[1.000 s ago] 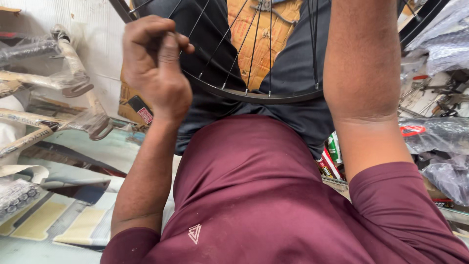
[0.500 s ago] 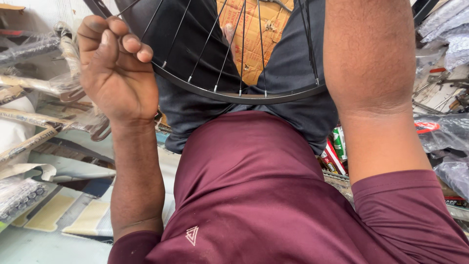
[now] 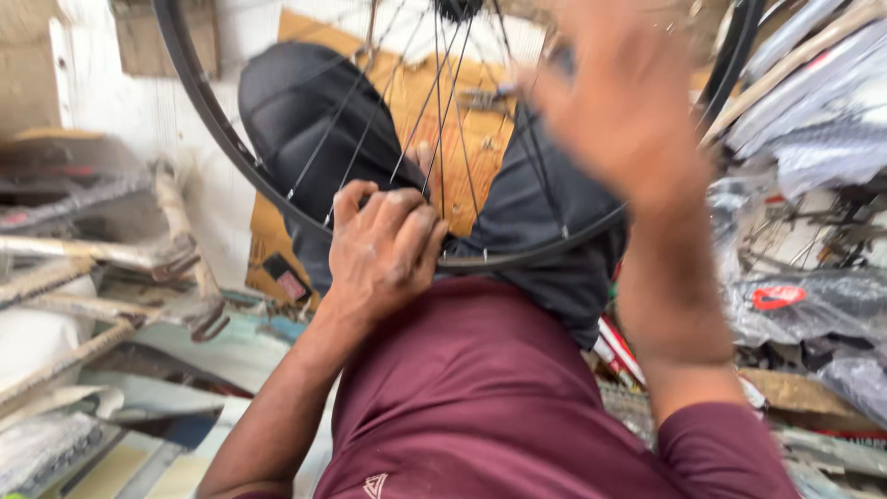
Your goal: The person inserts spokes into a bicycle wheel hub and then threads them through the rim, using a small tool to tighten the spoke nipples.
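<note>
A black bicycle wheel rim (image 3: 199,102) with thin metal spokes (image 3: 434,102) stands upright across my lap, over my dark trousers (image 3: 305,120). My left hand (image 3: 383,249) is closed around the lower part of the rim and the spokes there. My right hand (image 3: 619,92) is raised in front of the wheel's right side, blurred, fingers spread, holding nothing I can see. The hub (image 3: 457,7) shows at the top edge. My maroon shirt (image 3: 480,397) fills the bottom.
Brown cardboard (image 3: 416,102) lies on the floor behind the wheel. Old metal frame parts (image 3: 111,259) are piled at the left. Plastic-wrapped parts and a red-marked bag (image 3: 795,296) crowd the right. A white wall (image 3: 111,102) stands at the back left.
My left hand dropped from the upper left of the rim to its lower middle and closed there. My right forearm lifted and the hand came into view, blurred. The view tilted up.
</note>
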